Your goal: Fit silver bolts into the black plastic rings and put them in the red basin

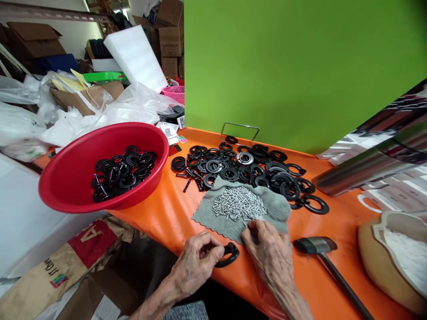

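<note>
Between the thumb and fingers of my left hand (196,262) is a black ring (231,255), held just over the front edge of the orange table. My right hand (268,249) pinches a small silver pin (245,223) at the near side of a pile of such pins (239,202). The pile lies on a grey-green cloth (208,213). Behind the cloth, many black rings (229,174) are heaped, with a few short black rods (187,185) at their left. My right fingertips partly hide the pin.
A red basin (70,178) with black ring parts (128,171) stands at the left. To the right lie a mallet (316,245) and a tan container (370,249). A metal cylinder (363,164) leans behind them. A green panel (283,66) rises along the table's back.
</note>
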`<state>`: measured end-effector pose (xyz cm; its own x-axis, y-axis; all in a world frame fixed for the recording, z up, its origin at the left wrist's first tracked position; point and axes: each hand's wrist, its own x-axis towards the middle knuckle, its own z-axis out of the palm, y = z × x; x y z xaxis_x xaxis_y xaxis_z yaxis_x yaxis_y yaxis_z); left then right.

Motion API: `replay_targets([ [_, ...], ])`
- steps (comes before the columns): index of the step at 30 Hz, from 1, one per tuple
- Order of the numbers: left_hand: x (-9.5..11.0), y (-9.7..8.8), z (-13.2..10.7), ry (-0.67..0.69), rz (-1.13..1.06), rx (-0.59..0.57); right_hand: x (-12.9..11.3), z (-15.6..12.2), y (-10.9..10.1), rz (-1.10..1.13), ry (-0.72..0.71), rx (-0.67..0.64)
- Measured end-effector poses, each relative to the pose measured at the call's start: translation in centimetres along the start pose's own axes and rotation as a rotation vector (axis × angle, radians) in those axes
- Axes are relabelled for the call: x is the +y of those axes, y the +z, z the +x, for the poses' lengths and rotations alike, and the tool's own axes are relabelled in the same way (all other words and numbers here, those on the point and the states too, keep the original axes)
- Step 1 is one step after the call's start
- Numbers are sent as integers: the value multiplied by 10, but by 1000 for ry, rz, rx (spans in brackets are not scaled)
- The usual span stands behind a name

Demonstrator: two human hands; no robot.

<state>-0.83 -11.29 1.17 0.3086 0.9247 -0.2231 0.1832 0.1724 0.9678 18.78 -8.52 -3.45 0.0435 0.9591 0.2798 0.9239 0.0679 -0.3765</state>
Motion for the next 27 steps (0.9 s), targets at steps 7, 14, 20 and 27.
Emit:
replay_targets([
  [7,3,-1,0,20,31,12,-13,-18,-44,344,3,-188],
  [14,7,2,0,136,296,75,-44,-26,-65,633,111,-306],
  [20,4,6,-3,181,376,82,-41,-30,-50,595,51,-234],
  [27,2,6,-3,245,393,87,-31,-41,-30,520,-74,-94],
])
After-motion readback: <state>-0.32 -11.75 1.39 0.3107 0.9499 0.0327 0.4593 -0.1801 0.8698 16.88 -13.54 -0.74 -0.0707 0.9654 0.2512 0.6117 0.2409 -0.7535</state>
